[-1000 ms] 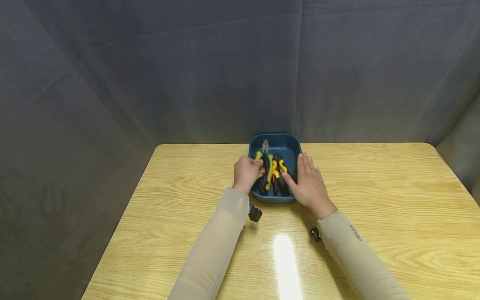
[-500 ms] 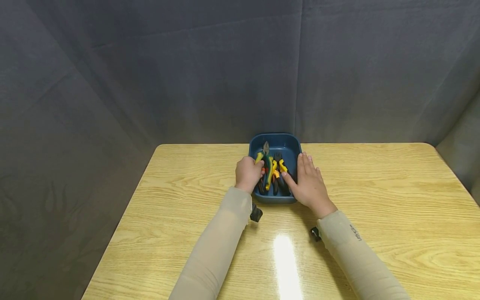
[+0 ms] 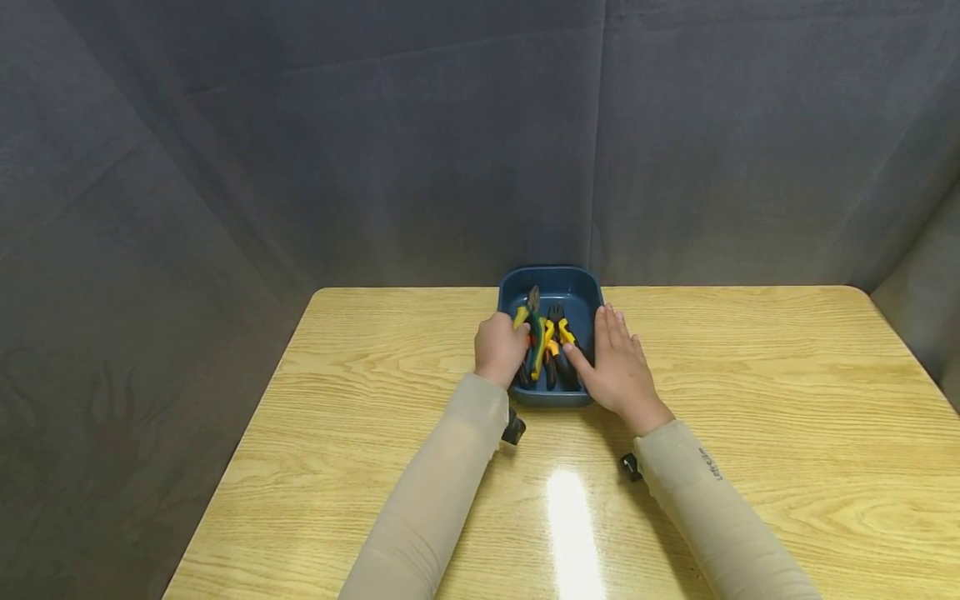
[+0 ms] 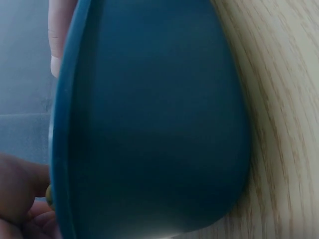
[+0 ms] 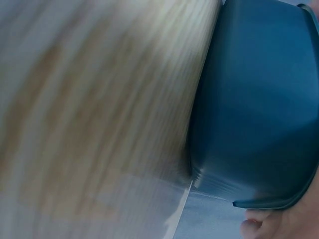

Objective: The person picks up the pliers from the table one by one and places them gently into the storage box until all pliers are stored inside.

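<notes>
A blue bin (image 3: 555,399) stands at the table's far edge, with several pliers inside. My left hand (image 3: 498,347) reaches over its left rim and grips a pair of pliers with yellow-and-green handles (image 3: 537,354), whose metal head (image 3: 534,297) points away from me. Against the right rim rests my right hand (image 3: 621,379), fingers straight and thumb over the inside. Beside the gripped pliers lie yellow-and-black pliers (image 3: 567,332) and others with orange and black handles (image 3: 552,367). In the left wrist view the bin's wall (image 4: 154,114) hides the pliers almost entirely.
The wooden table (image 3: 360,417) extends to both sides of the bin and toward me. A grey cloth (image 3: 420,167) hangs directly behind the far edge. Light glares off the tabletop in front of the bin.
My left hand has shifted slightly to the right and rolled over a little. The head of the gripped pliers has turned and moved slightly toward me. My right hand has stayed put.
</notes>
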### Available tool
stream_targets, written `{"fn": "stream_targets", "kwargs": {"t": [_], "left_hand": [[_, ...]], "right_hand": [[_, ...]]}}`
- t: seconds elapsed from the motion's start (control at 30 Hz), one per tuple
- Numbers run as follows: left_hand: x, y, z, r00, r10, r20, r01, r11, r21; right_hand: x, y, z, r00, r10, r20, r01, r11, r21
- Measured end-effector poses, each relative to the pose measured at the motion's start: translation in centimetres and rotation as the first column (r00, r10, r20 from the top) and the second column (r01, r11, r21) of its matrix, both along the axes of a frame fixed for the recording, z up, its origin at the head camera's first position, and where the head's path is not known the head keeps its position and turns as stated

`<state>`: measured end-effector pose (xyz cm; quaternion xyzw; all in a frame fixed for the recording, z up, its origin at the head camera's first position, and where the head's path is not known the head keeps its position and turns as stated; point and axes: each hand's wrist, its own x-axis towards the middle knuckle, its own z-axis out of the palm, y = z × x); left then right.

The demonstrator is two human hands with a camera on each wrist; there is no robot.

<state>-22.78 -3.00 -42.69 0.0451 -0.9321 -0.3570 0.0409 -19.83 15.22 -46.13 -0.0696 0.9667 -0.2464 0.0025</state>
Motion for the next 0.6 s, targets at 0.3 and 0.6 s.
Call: {"fn": "stream_targets", "kwargs": {"t": [0.3, 0.6], "left_hand": [[-0.1, 0.5, -0.5, 1.000, -0.011, -0.015, 0.010, 0.998, -0.060], [0.3, 1.0, -1.0, 0.992, -0.054, -0.118, 0.023, 0.968, -0.251]], "right_hand": [[0.0, 0.0, -0.1, 1.000, -0.002, 0.001, 0.002, 1.000, -0.005], [-0.1, -0.1, -0.2, 1.000, 0.000, -0.002, 0.000, 1.000, -0.005]]}}
